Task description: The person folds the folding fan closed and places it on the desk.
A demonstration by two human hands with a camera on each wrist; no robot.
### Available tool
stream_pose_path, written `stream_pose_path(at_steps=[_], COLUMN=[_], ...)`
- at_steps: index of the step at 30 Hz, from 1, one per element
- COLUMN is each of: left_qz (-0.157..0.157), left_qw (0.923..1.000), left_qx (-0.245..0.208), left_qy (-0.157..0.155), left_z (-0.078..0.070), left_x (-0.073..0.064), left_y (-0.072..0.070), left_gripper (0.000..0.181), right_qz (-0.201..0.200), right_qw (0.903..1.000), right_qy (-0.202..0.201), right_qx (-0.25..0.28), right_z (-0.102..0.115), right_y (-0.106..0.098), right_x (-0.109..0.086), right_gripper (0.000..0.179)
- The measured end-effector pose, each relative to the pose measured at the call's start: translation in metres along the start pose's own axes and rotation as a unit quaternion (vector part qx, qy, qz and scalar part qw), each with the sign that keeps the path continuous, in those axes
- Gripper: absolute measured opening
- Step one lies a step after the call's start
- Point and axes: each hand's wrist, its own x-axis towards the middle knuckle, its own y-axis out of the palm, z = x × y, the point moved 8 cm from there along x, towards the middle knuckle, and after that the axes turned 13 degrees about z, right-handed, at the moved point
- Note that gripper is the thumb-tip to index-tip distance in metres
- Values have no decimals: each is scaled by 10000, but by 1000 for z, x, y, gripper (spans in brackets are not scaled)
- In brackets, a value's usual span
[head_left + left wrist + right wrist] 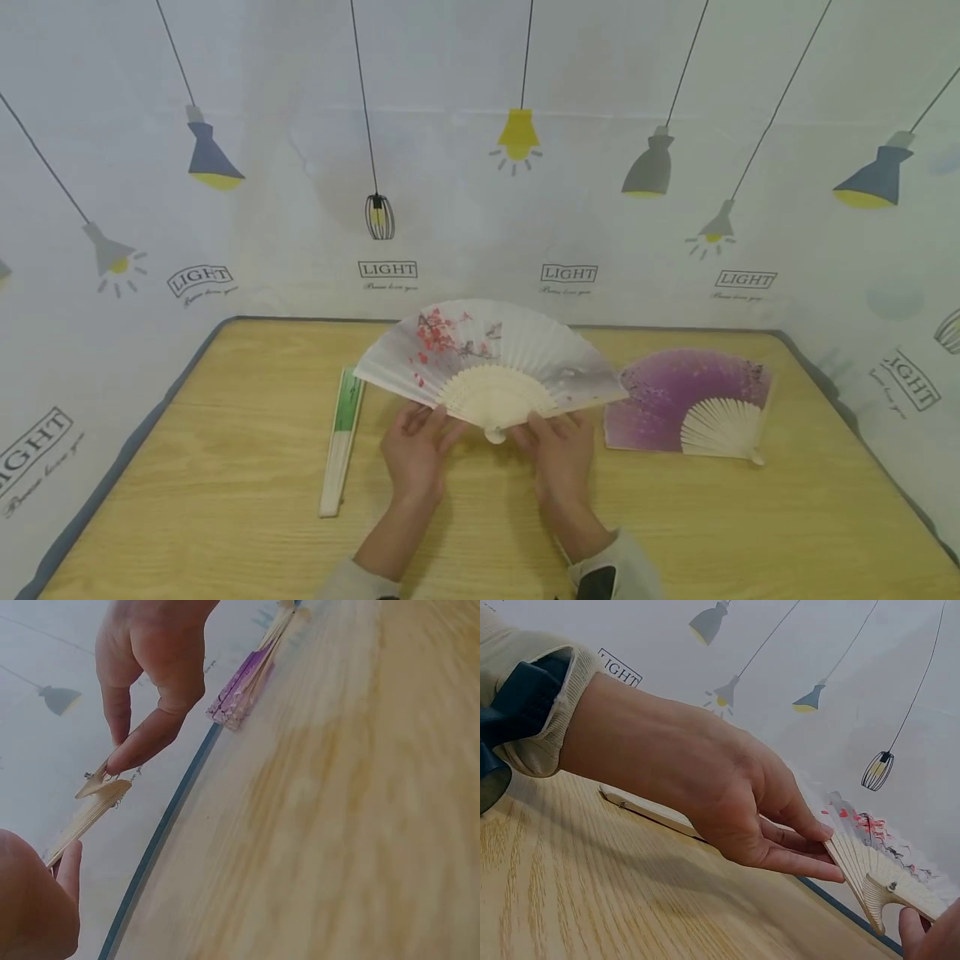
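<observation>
Both hands hold up a spread white folding fan (525, 343), printed with red blossoms and birds, by its two lower edges. My left hand (417, 450) pinches the left outer rib between thumb and fingers; in the right wrist view this left hand (742, 799) shows from the side. On the opposite side my right hand (561, 454) pinches the right outer rib, thumb on top. The left wrist view shows the right hand (161, 675) gripping near the pivot end. The pale ribs (855, 874) meet at a small metal pivot between the hands.
A folded green-and-white fan (341, 442) lies on the wooden table (225, 467) left of the hands. A purple fan (660, 392) lies spread to the right. Behind the table hangs a white cloth (450, 183) printed with lamps.
</observation>
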Motion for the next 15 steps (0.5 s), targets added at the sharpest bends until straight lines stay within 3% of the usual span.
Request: stream_pose_path(at_steps=[15], left_qz=[224], left_qw=[9994], left_qx=[271], left_qy=[51], left_z=[-2], left_x=[1], left_y=[1], left_gripper=[29], right_qz=[67], right_qw=[9990], right_qy=[90], right_qx=[-424], right_z=[2], right_y=[1], right_x=[-3], right_gripper=[51])
